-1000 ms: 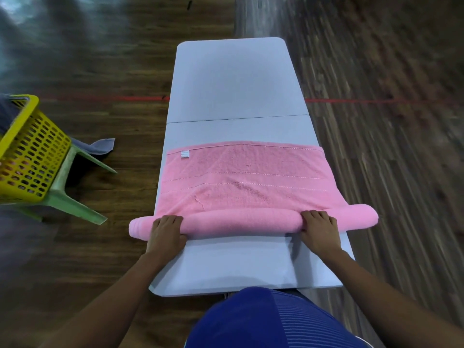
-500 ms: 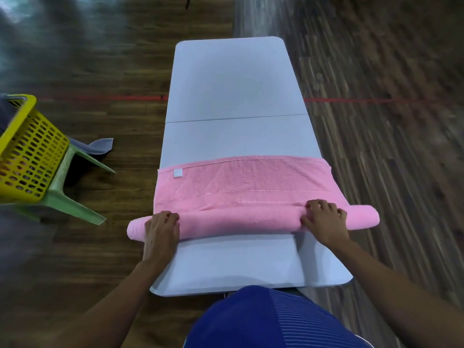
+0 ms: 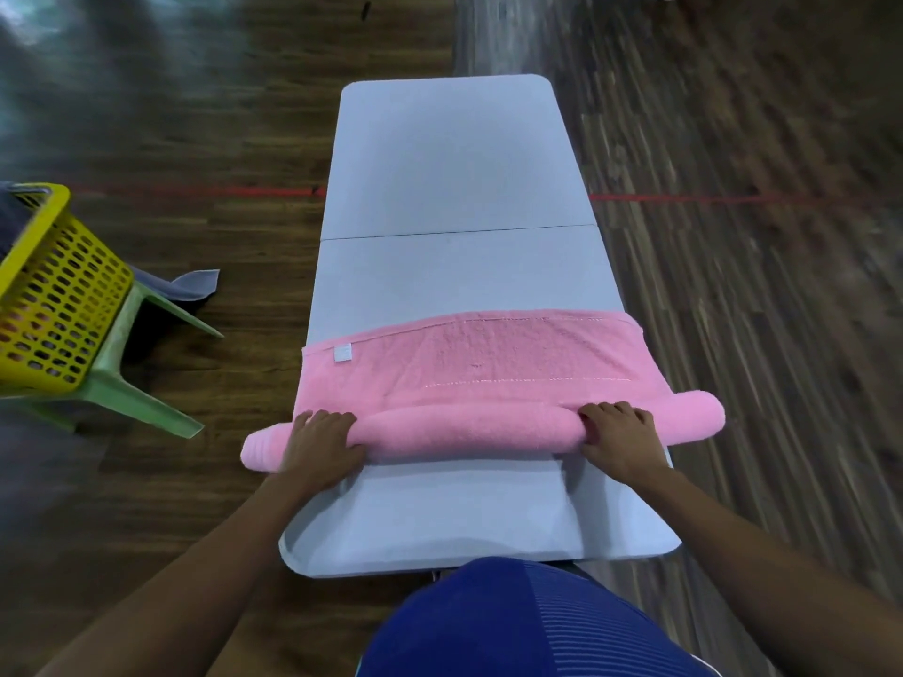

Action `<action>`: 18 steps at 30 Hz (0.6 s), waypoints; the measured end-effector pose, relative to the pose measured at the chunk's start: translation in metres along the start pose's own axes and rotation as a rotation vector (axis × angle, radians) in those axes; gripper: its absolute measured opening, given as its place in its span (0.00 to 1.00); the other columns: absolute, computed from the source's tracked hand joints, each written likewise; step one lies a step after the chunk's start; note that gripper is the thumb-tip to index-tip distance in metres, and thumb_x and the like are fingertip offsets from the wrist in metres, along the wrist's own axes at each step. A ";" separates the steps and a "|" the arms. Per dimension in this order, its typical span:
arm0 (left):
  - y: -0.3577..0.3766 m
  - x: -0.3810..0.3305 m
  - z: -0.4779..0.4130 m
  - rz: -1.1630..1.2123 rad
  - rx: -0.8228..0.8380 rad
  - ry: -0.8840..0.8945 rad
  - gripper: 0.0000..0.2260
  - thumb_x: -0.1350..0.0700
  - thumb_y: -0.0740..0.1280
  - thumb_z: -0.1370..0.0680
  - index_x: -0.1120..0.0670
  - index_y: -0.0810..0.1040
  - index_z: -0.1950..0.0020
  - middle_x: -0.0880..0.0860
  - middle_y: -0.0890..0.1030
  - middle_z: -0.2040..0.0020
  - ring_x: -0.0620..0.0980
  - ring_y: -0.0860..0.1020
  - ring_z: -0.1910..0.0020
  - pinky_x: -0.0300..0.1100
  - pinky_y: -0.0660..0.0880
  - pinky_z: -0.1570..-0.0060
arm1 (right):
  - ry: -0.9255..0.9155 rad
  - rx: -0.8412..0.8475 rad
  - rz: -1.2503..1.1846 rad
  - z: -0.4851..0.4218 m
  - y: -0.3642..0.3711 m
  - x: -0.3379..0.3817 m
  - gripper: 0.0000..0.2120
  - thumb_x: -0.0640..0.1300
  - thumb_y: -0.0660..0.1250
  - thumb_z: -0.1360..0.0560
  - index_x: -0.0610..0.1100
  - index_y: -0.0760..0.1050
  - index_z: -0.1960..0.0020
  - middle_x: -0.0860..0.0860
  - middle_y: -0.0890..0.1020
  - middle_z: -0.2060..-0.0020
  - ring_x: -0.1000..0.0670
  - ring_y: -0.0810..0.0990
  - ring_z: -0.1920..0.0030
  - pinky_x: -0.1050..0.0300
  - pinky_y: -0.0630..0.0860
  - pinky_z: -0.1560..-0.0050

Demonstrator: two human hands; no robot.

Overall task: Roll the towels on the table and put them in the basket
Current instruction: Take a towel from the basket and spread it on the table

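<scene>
1. Wood-plank floor, with a long grey table [image 3: 449, 163] running away from the camera.
2. Left hand [image 3: 320, 444] and right hand [image 3: 618, 439] both grip the rolled part of the pink towel [image 3: 469, 427], fingers curled over its top, one near each end.
3. Roll lies across the table's near half, ends poking past both edges, the rest flat beyond.
4. Yellow basket [image 3: 53, 285] sits on a green stool [image 3: 127, 378], way off left.

Green stool [image 3: 122, 383], wood floor [image 3: 220, 114], red line [image 3: 708, 198]
</scene>
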State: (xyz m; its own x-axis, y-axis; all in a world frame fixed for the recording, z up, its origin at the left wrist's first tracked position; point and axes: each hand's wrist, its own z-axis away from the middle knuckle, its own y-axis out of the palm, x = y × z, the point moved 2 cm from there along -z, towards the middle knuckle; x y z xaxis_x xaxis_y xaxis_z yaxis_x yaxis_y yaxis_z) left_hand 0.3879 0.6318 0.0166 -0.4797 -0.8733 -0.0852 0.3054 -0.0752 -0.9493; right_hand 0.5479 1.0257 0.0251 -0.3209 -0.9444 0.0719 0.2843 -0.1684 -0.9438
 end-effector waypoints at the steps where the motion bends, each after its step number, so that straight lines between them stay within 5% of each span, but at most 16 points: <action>1: -0.005 0.003 0.000 0.014 0.077 -0.001 0.24 0.37 0.52 0.33 0.51 0.78 0.53 0.52 0.82 0.53 0.54 0.76 0.53 0.48 0.66 0.44 | -0.013 0.066 0.005 -0.002 -0.004 0.001 0.19 0.52 0.65 0.29 0.51 0.74 0.39 0.52 0.80 0.45 0.46 0.73 0.43 0.49 0.64 0.44; 5: -0.010 0.011 0.000 0.220 0.192 -0.001 0.24 0.37 0.55 0.36 0.52 0.79 0.55 0.52 0.82 0.56 0.54 0.77 0.57 0.43 0.67 0.58 | 0.011 0.180 -0.006 -0.009 -0.005 0.000 0.14 0.52 0.62 0.28 0.49 0.76 0.45 0.50 0.75 0.45 0.46 0.71 0.43 0.49 0.62 0.47; 9: -0.004 0.017 0.002 0.171 -0.290 -0.090 0.14 0.51 0.70 0.28 0.58 0.80 0.48 0.59 0.81 0.51 0.59 0.77 0.53 0.53 0.73 0.52 | 0.044 -0.224 -0.024 -0.011 0.000 -0.001 0.08 0.45 0.69 0.27 0.42 0.76 0.51 0.43 0.76 0.55 0.39 0.74 0.56 0.47 0.71 0.56; 11: -0.004 0.007 0.005 0.213 -0.371 -0.134 0.08 0.58 0.71 0.25 0.60 0.80 0.49 0.61 0.81 0.51 0.59 0.77 0.54 0.55 0.74 0.54 | 0.016 -0.296 -0.111 -0.009 0.002 0.000 0.07 0.44 0.68 0.25 0.40 0.76 0.56 0.43 0.76 0.61 0.38 0.75 0.60 0.46 0.72 0.61; 15: 0.019 0.003 0.014 0.278 -0.192 -0.058 0.17 0.54 0.61 0.21 0.61 0.75 0.36 0.62 0.78 0.38 0.60 0.75 0.39 0.58 0.70 0.36 | -0.032 -0.233 -0.151 0.005 0.011 -0.002 0.19 0.57 0.70 0.27 0.43 0.76 0.46 0.48 0.78 0.52 0.43 0.76 0.51 0.47 0.74 0.51; 18: 0.021 0.013 0.015 0.193 -0.032 -0.002 0.28 0.51 0.68 0.25 0.58 0.67 0.27 0.59 0.70 0.29 0.59 0.67 0.29 0.58 0.60 0.27 | -0.108 -0.147 -0.072 0.004 0.019 -0.012 0.32 0.54 0.78 0.35 0.42 0.74 0.36 0.46 0.78 0.40 0.41 0.76 0.41 0.42 0.70 0.36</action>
State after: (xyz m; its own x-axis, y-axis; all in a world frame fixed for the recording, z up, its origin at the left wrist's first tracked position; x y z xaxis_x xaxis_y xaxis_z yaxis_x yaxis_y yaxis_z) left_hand 0.4006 0.6116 -0.0003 -0.4134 -0.8709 -0.2658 0.3655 0.1086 -0.9245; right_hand 0.5606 1.0329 0.0079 -0.2341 -0.9577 0.1673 0.1268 -0.2007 -0.9714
